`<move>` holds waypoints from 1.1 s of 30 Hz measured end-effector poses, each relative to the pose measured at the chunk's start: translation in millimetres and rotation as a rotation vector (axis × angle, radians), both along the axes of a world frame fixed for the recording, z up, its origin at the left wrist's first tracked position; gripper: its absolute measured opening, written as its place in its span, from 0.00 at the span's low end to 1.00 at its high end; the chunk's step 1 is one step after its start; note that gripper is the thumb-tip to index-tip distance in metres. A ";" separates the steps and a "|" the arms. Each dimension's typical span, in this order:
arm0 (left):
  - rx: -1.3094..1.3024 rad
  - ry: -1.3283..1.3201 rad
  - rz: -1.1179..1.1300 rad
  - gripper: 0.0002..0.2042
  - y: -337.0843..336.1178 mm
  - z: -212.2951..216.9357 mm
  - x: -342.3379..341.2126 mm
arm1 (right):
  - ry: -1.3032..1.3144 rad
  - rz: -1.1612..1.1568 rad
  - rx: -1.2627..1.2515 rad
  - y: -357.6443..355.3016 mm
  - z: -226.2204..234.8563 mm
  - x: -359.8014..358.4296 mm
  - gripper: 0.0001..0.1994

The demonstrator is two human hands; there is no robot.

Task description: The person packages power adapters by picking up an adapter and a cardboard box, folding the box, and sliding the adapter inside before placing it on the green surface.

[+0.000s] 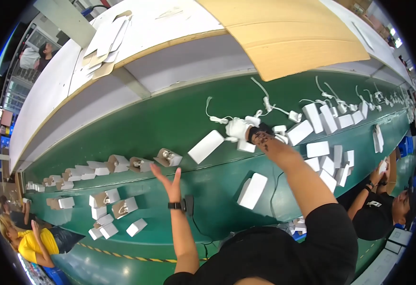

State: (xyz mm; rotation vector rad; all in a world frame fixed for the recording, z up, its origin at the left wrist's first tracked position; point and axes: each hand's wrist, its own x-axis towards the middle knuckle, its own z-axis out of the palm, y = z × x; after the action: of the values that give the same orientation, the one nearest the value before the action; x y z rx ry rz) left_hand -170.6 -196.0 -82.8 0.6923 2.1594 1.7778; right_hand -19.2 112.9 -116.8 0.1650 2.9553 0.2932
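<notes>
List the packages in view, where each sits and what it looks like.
White box: flat rectangle on the green belt, left of the gloved right hand.
Second white box: on the belt's near edge, tilted.
Open brown cartons: row on the belt, left of the open left hand, white insides.
White box cluster: right of the right hand, many, scattered.
Cardboard sheet: tan, on the upper shelf.

Matt white cardboard boxes point(206, 146) lie on a smooth green belt point(170, 118) beneath brown corrugated cardboard point(284, 38).
</notes>
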 end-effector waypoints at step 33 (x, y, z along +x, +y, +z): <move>-0.147 0.556 -0.274 0.40 102.8 34.1 76.4 | 0.861 -0.888 -1.868 -169.1 152.0 159.4 0.12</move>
State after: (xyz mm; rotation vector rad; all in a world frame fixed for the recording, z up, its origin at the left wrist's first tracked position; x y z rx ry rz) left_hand -94.2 -93.2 -48.7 1.5023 2.3370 1.3799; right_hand 140.3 -56.2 35.2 1.2914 1.9041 -2.7752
